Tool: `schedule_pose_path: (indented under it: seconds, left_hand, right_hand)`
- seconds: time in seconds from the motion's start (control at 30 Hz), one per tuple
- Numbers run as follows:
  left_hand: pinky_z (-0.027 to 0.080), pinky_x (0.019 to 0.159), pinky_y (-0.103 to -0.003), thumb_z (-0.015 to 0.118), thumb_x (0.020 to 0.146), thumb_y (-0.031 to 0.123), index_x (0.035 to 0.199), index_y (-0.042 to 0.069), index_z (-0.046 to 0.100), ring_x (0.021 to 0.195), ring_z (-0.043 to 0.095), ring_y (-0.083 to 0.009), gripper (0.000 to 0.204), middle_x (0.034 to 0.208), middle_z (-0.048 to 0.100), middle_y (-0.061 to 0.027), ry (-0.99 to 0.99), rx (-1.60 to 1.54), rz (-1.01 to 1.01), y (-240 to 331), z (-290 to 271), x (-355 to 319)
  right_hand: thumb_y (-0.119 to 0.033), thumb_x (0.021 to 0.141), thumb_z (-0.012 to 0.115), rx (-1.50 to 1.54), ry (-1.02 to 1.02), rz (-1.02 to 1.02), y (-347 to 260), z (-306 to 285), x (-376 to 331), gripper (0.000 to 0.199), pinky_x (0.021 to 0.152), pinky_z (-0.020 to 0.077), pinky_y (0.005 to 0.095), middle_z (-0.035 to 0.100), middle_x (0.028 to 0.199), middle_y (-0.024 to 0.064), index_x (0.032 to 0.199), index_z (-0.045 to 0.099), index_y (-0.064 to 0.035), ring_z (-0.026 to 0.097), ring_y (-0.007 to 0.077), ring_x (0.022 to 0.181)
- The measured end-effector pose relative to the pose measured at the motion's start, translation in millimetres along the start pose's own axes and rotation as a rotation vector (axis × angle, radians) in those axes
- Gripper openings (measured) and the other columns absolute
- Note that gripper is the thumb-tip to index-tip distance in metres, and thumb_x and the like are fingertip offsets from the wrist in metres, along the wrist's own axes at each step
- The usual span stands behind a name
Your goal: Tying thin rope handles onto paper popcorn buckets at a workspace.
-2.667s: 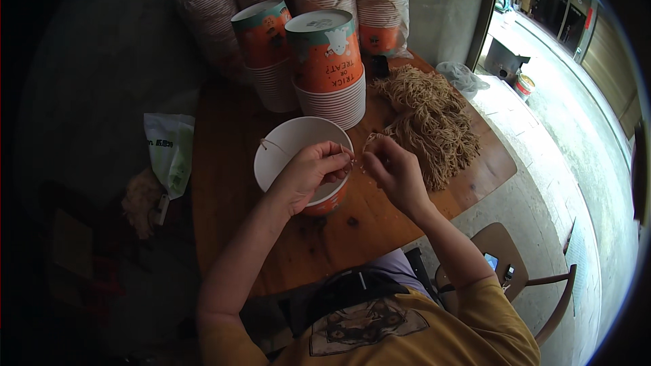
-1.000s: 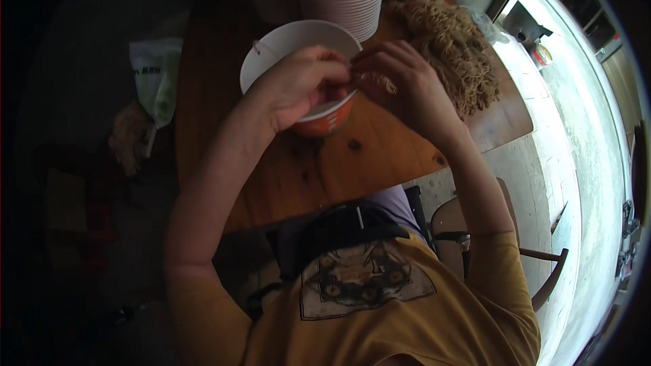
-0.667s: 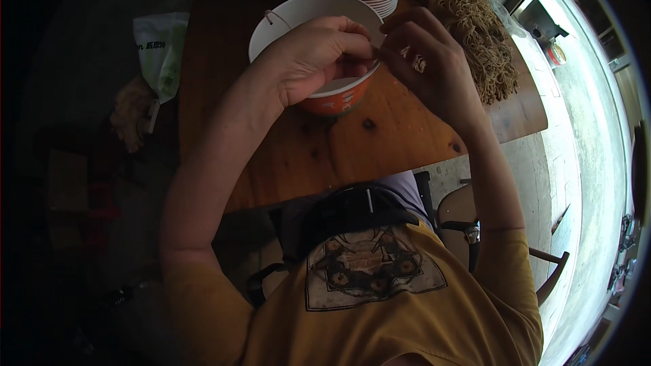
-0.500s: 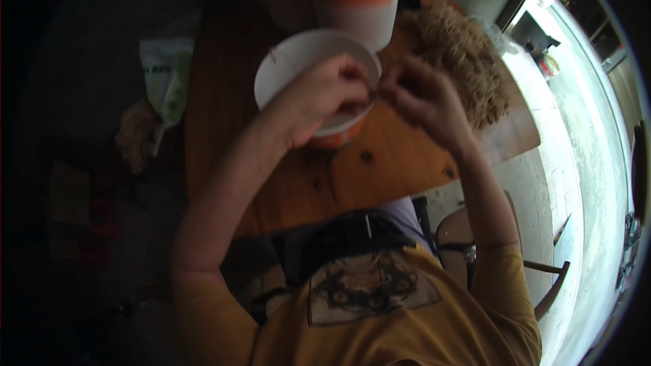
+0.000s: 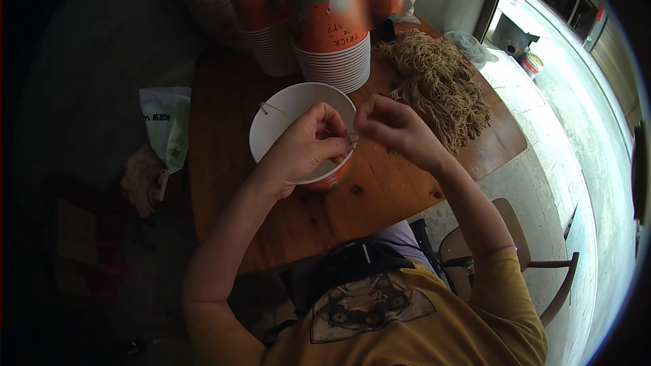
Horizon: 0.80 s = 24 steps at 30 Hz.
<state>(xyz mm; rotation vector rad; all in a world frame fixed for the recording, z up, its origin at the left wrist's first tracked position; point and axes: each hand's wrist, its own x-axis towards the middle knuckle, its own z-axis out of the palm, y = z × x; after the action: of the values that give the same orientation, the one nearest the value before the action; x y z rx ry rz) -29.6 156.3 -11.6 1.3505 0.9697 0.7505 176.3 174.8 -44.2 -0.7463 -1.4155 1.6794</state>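
Observation:
A white-lined orange paper bucket [image 5: 268,137] stands mouth up on the wooden table in front of me. A short length of thin brown cord [image 5: 272,108] pokes through its left wall. My left hand [image 5: 313,142] reaches over the mouth, its thumb and fingers pinched at the right rim. A thin strand of cord [image 5: 353,138] shows at these fingertips. Just outside that rim is my right hand [image 5: 397,129], fingers curled together close to the left fingertips. What the right fingers hold is hidden.
Nested stacks of orange paper buckets [image 5: 332,34] stand upside down behind the bucket. A heap of tan cords [image 5: 441,88] covers the table's right side, beside a clear plastic bag [image 5: 469,49]. A white-green bag [image 5: 166,125] hangs left of the table [image 5: 380,193]; a chair [image 5: 512,230] stands at right.
The whole scene sits lower in the picture now, so more of the bucket stacks shows. Both hands stay at the bucket's right rim, the right one slightly less blurred.

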Motion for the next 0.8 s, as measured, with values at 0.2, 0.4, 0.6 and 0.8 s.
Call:
schedule_pose_path:
  seconds: [0.2, 0.4, 0.6, 0.8]
  left_hand:
    - [0.049, 0.072, -0.024, 0.059, 0.086, 0.000, 0.095, 0.004, 0.047, 0.079, 0.056, -0.0092, 0.016, 0.088, 0.056, -0.0028, 0.090, 0.245, 0.159, -7, 5, 0]
    - [0.048, 0.077, -0.023, 0.057, 0.087, -0.001, 0.099, 0.005, 0.045, 0.086, 0.054, -0.0085, 0.018, 0.092, 0.053, -0.0020, 0.131, 0.441, 0.254, -9, 10, -4]
    - [0.049, 0.080, -0.024, 0.057, 0.086, -0.003, 0.101, 0.004, 0.044, 0.087, 0.055, -0.0095, 0.020, 0.095, 0.054, -0.0036, 0.107, 0.396, 0.220, -9, 8, -3]
    - [0.052, 0.076, -0.028, 0.058, 0.085, -0.002, 0.102, 0.003, 0.045, 0.085, 0.060, -0.0128, 0.022, 0.093, 0.056, -0.0056, 0.147, 0.383, 0.237, -14, 8, -1]
  right_hand:
    - [-0.020, 0.079, 0.072, -0.846, 0.181, -0.345, 2, 15, -10, 0.019, 0.050, 0.0401, 0.0301, 0.049, 0.057, 0.0061, 0.089, 0.065, -0.0058, 0.049, 0.0139, 0.050]
    - [-0.015, 0.078, 0.068, -0.798, 0.244, -0.279, 3, 25, -16, 0.015, 0.052, 0.0435, 0.0316, 0.055, 0.061, 0.0094, 0.089, 0.064, -0.0051, 0.053, 0.0181, 0.052]
    - [-0.018, 0.080, 0.064, -0.824, 0.218, -0.215, 0, 28, -17, 0.018, 0.056, 0.0470, 0.0349, 0.059, 0.065, 0.0100, 0.092, 0.061, -0.0051, 0.060, 0.0233, 0.057]
    - [-0.019, 0.081, 0.063, -0.891, 0.252, -0.298, 0, 32, -17, 0.018, 0.056, 0.0483, 0.0355, 0.059, 0.065, 0.0108, 0.092, 0.061, -0.0047, 0.061, 0.0248, 0.058]
